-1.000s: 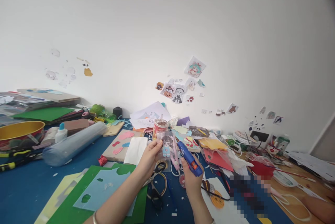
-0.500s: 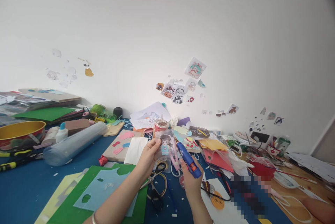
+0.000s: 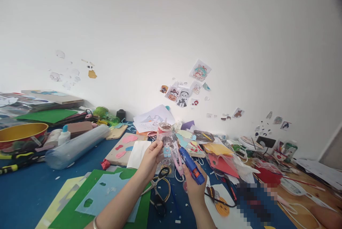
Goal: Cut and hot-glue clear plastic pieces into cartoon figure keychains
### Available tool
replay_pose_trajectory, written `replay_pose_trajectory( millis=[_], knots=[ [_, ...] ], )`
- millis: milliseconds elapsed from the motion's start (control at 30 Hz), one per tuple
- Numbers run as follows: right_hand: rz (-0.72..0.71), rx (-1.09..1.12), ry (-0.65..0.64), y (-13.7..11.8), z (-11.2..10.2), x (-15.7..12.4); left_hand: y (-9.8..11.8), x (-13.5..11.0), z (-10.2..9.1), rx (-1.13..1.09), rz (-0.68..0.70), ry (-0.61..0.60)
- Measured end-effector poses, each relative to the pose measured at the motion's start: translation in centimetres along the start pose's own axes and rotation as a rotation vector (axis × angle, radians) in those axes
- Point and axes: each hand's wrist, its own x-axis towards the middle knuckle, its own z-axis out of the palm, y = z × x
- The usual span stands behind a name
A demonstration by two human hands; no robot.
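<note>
My left hand [image 3: 150, 157] pinches a small clear sheet with a cartoon doll picture [image 3: 167, 147], held upright over the blue table. My right hand [image 3: 194, 185] is wrapped round a blue glue gun [image 3: 191, 165] with an orange trigger, its nozzle pointing up and left toward the doll picture, close to its right edge. A dark cord [image 3: 217, 199] runs from the gun across the table. Black-handled scissors [image 3: 159, 176] lie just below my hands.
Green and pale blue foam sheets [image 3: 104, 197] lie at the front left. A clear roll [image 3: 76, 147], a white glue bottle [image 3: 64, 135] and a yellow bowl [image 3: 22, 131] sit left. A cup [image 3: 164, 127], coloured paper scraps [image 3: 221, 161] and stickers on the wall [image 3: 184, 95] lie beyond.
Both hands have drifted slightly left and down in view. The glue gun's tip has come a little nearer the doll picture.
</note>
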Motion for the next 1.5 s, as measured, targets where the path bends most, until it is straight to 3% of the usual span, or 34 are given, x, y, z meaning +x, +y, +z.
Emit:
replay_pose_trajectory(
  millis=[467,1500],
  knots=[
    [-0.105,-0.062,0.000,-0.6,0.0,0.0,0.5,0.5,-0.5,-0.040,0.021,0.027],
    [-0.137,-0.114,-0.042,-0.4,0.1,-0.3,1.1,0.6,-1.0,-0.091,0.062,0.043]
  ],
)
